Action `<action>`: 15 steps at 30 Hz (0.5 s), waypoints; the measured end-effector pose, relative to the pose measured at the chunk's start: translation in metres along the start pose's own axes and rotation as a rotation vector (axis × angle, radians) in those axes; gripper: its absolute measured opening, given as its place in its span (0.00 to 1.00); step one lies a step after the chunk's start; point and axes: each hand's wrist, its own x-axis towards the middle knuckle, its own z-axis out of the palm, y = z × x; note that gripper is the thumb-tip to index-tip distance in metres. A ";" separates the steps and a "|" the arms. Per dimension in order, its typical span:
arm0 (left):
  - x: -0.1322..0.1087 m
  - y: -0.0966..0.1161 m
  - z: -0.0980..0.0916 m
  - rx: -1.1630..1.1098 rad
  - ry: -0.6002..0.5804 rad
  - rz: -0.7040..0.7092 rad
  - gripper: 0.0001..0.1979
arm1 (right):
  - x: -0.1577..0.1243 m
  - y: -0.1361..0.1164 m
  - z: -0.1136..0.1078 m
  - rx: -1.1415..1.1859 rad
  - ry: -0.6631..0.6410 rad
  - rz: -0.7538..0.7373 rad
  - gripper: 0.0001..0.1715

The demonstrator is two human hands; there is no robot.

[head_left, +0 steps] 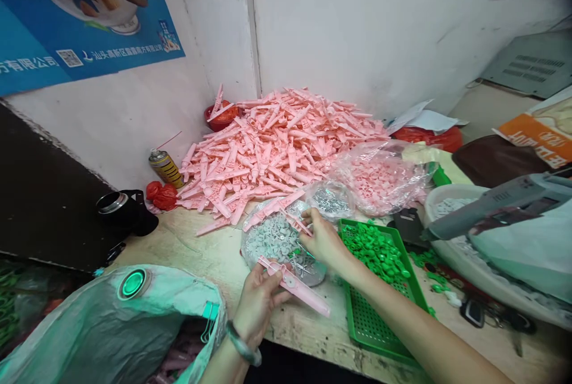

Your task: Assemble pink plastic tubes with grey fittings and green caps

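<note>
My left hand [259, 299] grips a long pink plastic piece [300, 290], tilted down to the right, with a small pale disc seated near its middle. Over a clear bag of small grey-white plastic parts [270, 238], my right hand [322, 237] has its fingers bent together in a pinch. What lies between those fingertips is too small to make out. Another pink piece [272, 207] rests across the bag, beside the right fingertips. Thin metal pins or rods [306, 262] lie at the bag's near right side, below the right hand.
A large heap of pink pieces [286, 139] fills the back. A bag of metal parts [331, 199], a bag of small pink parts [384, 178] and a green tray [378, 324] holding green parts stand to the right. An open sack [179, 288] sits front left, near a spray can [165, 167].
</note>
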 end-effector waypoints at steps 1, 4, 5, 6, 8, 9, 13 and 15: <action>0.003 -0.002 0.001 -0.013 0.013 0.018 0.21 | -0.006 0.000 -0.006 -0.002 0.006 -0.048 0.21; 0.010 -0.008 0.010 -0.051 0.020 0.064 0.21 | -0.038 -0.004 -0.019 -0.060 -0.002 -0.293 0.23; 0.012 -0.010 0.014 -0.060 0.016 0.079 0.21 | -0.051 -0.006 -0.021 -0.078 -0.024 -0.362 0.23; 0.014 -0.013 0.018 -0.062 0.016 0.093 0.21 | -0.062 -0.007 -0.021 -0.085 -0.044 -0.403 0.22; 0.018 -0.018 0.024 -0.051 0.028 0.110 0.20 | -0.080 -0.008 -0.020 -0.060 -0.052 -0.409 0.23; 0.020 -0.020 0.027 -0.040 0.031 0.112 0.19 | -0.086 -0.008 -0.018 -0.038 -0.037 -0.406 0.24; 0.024 -0.027 0.030 -0.017 0.023 0.120 0.16 | -0.094 -0.002 -0.012 0.052 0.037 -0.464 0.20; 0.025 -0.027 0.031 -0.019 0.031 0.126 0.16 | -0.093 0.000 -0.011 0.082 0.068 -0.469 0.20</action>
